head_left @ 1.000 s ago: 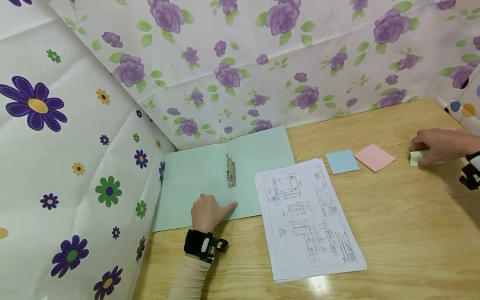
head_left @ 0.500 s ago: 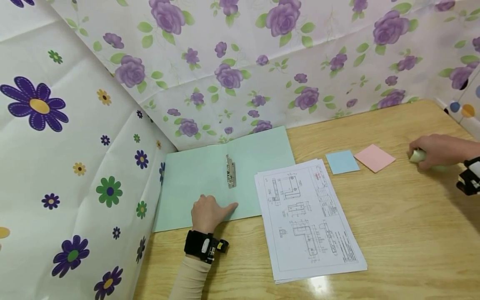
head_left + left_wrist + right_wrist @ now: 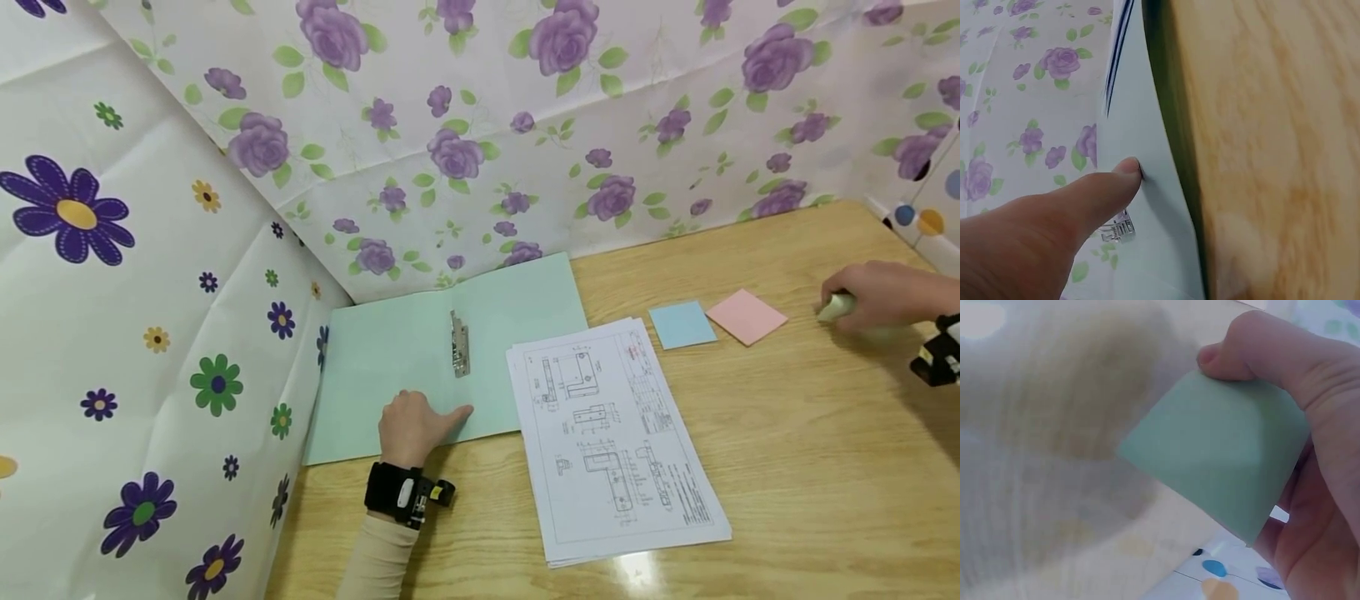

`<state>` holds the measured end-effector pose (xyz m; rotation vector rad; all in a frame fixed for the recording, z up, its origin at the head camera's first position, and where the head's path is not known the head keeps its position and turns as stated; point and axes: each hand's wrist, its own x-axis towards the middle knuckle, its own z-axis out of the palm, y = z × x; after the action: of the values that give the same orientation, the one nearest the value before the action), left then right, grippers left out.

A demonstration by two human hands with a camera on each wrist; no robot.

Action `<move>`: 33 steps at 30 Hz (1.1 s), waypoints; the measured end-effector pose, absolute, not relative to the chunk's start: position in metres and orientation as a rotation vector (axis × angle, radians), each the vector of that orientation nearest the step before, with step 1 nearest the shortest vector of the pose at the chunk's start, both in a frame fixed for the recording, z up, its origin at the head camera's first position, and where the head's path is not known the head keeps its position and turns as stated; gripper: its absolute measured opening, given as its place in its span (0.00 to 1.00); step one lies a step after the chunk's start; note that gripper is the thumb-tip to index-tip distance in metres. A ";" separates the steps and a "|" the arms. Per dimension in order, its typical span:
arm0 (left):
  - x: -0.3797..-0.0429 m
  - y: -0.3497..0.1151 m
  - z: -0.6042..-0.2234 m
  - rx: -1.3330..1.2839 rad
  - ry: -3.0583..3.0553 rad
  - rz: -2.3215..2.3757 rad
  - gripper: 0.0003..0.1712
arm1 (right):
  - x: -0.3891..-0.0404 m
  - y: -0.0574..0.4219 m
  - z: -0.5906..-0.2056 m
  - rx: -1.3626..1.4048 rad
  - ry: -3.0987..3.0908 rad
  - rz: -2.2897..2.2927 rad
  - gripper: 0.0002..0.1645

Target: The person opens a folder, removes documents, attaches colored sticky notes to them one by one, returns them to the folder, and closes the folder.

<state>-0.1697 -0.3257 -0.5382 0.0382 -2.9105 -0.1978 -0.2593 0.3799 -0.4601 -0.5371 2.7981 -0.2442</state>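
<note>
My left hand (image 3: 408,429) rests at the front edge of an open mint-green lever-arch folder (image 3: 375,358). Its thumb (image 3: 1100,194) lies straight on the cover in the left wrist view; the other fingers are out of sight there. A metal lever clip (image 3: 461,344) stands near the folder's spine. At the far right, my right hand (image 3: 881,293) holds a square green sticky note pad (image 3: 1222,450) between thumb and fingers, bent into a curve close over the table. A stack of printed technical drawings (image 3: 615,450) overlaps the folder's right corner.
A blue sticky note pad (image 3: 682,325) and a pink one (image 3: 747,317) lie side by side between the drawings and my right hand. Flower-patterned sheets (image 3: 465,208) line the back and left of the wooden table (image 3: 810,467).
My right hand has tightened its hold on the green sticky note pad, which has gone from nearly flat to curved and tilted. The left hand stays where it was.
</note>
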 end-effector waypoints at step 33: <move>-0.134 -0.275 -0.450 -0.079 -2.769 -0.381 0.27 | -0.216 0.286 -0.428 -0.389 2.081 -2.575 0.12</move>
<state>-0.1337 -0.2747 -0.4500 -0.0790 -2.7685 -0.3807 -0.2164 0.2861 -0.4280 -0.3893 2.0814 -2.5755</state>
